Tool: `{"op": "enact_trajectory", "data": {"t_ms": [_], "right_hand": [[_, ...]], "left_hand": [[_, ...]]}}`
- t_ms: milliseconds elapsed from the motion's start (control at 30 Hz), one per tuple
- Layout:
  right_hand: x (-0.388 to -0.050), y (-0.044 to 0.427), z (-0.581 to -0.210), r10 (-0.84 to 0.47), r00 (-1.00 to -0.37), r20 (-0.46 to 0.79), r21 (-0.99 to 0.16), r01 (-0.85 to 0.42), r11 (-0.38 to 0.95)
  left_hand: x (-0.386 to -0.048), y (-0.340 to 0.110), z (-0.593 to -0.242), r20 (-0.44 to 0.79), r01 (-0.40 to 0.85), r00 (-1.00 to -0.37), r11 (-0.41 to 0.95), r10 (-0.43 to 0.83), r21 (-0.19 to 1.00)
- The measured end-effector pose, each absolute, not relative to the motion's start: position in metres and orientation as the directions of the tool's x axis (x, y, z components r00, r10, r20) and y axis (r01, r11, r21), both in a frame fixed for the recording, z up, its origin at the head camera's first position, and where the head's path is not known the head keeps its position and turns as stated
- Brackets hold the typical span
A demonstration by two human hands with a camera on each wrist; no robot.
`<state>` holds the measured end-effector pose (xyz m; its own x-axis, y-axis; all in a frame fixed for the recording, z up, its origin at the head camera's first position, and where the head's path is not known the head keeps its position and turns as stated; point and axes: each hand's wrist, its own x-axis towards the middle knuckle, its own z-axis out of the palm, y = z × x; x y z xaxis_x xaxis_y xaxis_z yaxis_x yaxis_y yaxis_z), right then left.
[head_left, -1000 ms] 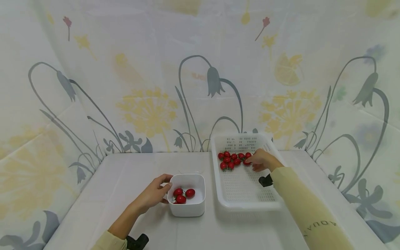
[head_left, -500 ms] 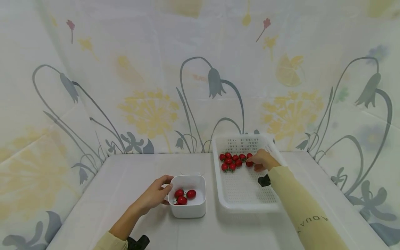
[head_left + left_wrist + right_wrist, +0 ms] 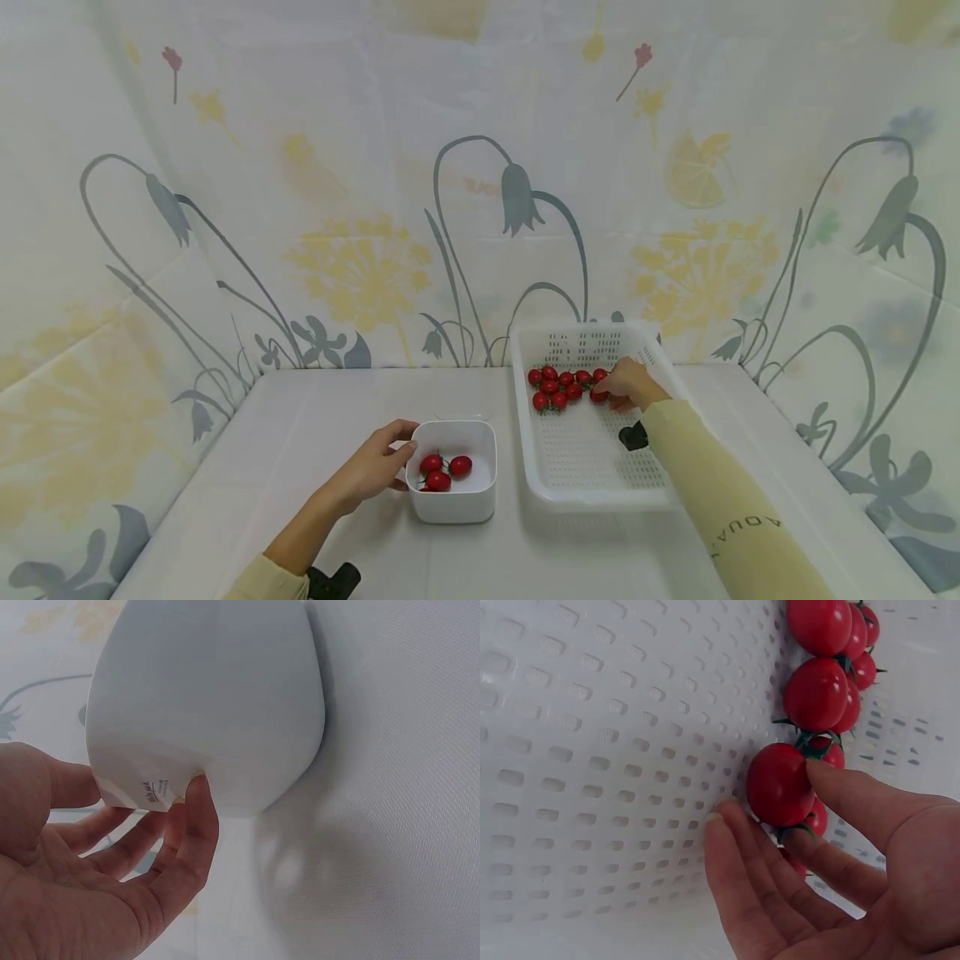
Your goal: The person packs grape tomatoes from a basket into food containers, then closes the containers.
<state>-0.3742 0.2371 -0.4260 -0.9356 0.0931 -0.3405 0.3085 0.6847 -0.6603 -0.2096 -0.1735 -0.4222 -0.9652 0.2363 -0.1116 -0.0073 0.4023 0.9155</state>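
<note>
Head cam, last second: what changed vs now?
Little. The right sleeve swung slightly left, and the right hand edged left with it, at the tomato it pinches now. The whole picture drifted a touch, so the camera moved too. Unchanged: left hand on the white container, the tomatoes inside it, and the basket.

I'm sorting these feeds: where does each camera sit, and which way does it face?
Head: worn on the head; looks forward and down at box, basket and tomatoes; left hand, right hand and sleeves show.
Left wrist: worn there; looks at the box's outer wall; left hand shows.
Right wrist: worn there; looks into the basket at tomatoes; right hand shows.
Shared: tomatoes, in head and right wrist.
</note>
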Motion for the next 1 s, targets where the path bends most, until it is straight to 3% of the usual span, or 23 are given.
{"op": "enact_trajectory", "data": {"t_ms": [400,733,1000], "right_hand": [[-0.370,0.231,-0.425,-0.040,-0.934,-0.355,-0.753,0.260,0.604],[-0.362,0.229,-0.421,-0.235,-0.942,-0.241,-0.797,0.054,0.602],[-0.354,0.225,-0.408,-0.302,-0.928,-0.220,-0.862,0.040,0.505]], "left_hand": [[-0.210,-0.173,-0.421,-0.111,-0.009,-0.967,0.408,0.228,0.913],[-0.211,-0.173,-0.423,-0.115,-0.009,-0.965,0.406,0.236,0.914],[-0.211,-0.175,-0.423,-0.107,0.003,-0.962,0.403,0.252,0.915]]}}
